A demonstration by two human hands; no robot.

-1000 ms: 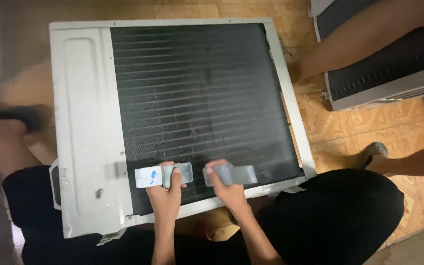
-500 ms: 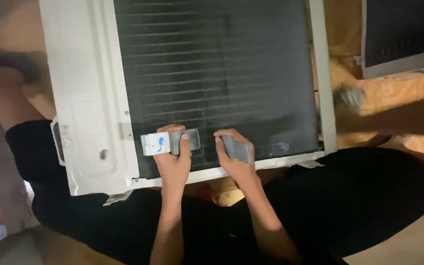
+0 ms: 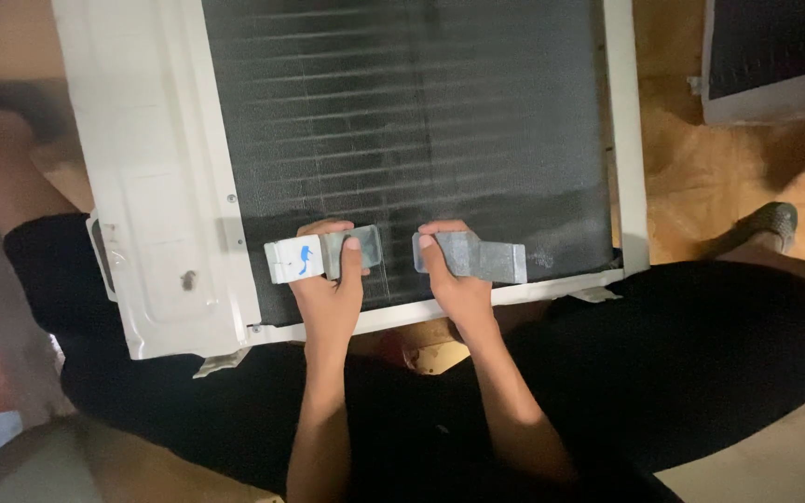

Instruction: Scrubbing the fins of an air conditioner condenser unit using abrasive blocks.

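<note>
Two flat metal combs lie pressed against the dark finned coil [image 3: 412,130] of a white air conditioner unit [image 3: 156,186] that rests on its back across a seated person's lap; the left comb [image 3: 321,256], with a white handle bearing a blue mark, sits low on the coil, near the unit's bottom edge; the right comb [image 3: 470,255], plain grey metal, lies just beside it at the same height, the two apart by a narrow gap; the left hand [image 3: 330,279] is clenched around its comb, thumb on top and fingers curled over the far edge; the right hand [image 3: 449,275] grasps the inner end of the other comb in the same way, the outer end sticking out to the side; both forearms reach up from the bottom of the frame over black trousers [image 3: 701,354]; the coil's fins fill most of the white frame, with a blank white panel on the left side; a tiled orange floor [image 3: 701,177] shows to the right, where a second, similar unit [image 3: 775,56] stands at the top corner and a dark sandal [image 3: 761,224] rests near the knee.
</note>
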